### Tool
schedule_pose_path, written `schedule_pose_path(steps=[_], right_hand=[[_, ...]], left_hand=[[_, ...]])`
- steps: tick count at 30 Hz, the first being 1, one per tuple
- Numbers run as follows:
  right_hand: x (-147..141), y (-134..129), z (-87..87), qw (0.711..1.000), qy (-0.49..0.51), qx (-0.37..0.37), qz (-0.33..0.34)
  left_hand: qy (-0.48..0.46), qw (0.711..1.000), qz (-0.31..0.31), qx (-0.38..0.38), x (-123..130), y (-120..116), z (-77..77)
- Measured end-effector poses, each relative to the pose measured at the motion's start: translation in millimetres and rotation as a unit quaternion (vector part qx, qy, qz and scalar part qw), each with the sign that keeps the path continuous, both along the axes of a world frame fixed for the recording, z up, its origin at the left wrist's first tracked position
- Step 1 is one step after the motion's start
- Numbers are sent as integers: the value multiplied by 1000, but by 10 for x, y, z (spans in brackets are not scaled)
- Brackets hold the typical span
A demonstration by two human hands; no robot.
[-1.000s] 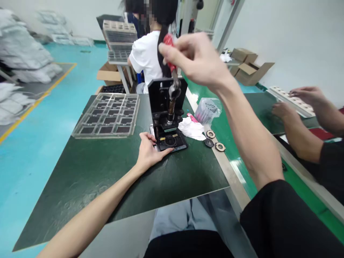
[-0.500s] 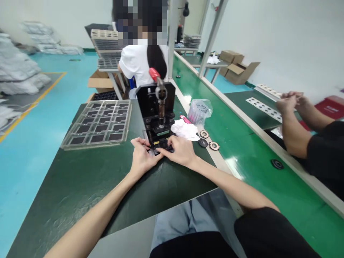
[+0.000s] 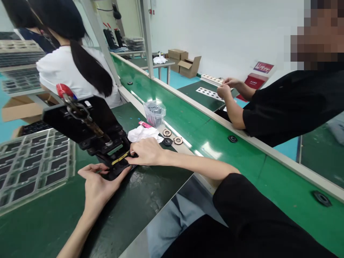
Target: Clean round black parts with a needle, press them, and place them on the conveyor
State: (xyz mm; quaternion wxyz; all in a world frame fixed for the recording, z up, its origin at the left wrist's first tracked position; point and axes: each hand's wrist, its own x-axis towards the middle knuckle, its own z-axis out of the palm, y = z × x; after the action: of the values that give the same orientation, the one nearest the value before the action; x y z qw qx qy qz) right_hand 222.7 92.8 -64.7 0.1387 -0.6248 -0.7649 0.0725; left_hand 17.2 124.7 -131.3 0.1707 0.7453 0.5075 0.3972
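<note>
- Long axis of the black bench press: lever arm slanting from the red grip, upper left, down to the press head, lower right, in a tilted view.
- Thin yellow strip: lying in the press base, its long axis running lower left to upper right, right end toward the right hand.
- Press: black upright plate, dark metal lever, small green label near the head; base at the edge of the dark green bench mat.
- Right hand: fingers closed together, pinching at the strip's right end.
- Left hand: open, fingers spread, touching the near edge of the press base.
- Clear plastic tray, just left of the press: compartments in rows, a dark pad in each.
- Clear plastic bag, beyond the press: small dark parts inside, details too small to tell.
- Crumpled white cloth and pink-capped item beside the press; two ring-shaped discs and a black disc on the bench edge.
- Far right: a co-worker's two hands, beside a white perforated strip, black sleeves, on a separate green station.
</note>
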Motion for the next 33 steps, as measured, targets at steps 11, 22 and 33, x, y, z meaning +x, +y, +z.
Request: schedule_pose_path(steps=[11,22,33], right_hand=[[925,-587,-437,983,139,47,-112],[973,-370,-529,992,-82,91,34],[2082,-853,-192,949,-147,95,-261]], left_hand=[[-7,1000,0,-21,57,-103,46],[-3,1000,-12,-22,43,-107,26],[44,997,-18,55,11,-38,-24]])
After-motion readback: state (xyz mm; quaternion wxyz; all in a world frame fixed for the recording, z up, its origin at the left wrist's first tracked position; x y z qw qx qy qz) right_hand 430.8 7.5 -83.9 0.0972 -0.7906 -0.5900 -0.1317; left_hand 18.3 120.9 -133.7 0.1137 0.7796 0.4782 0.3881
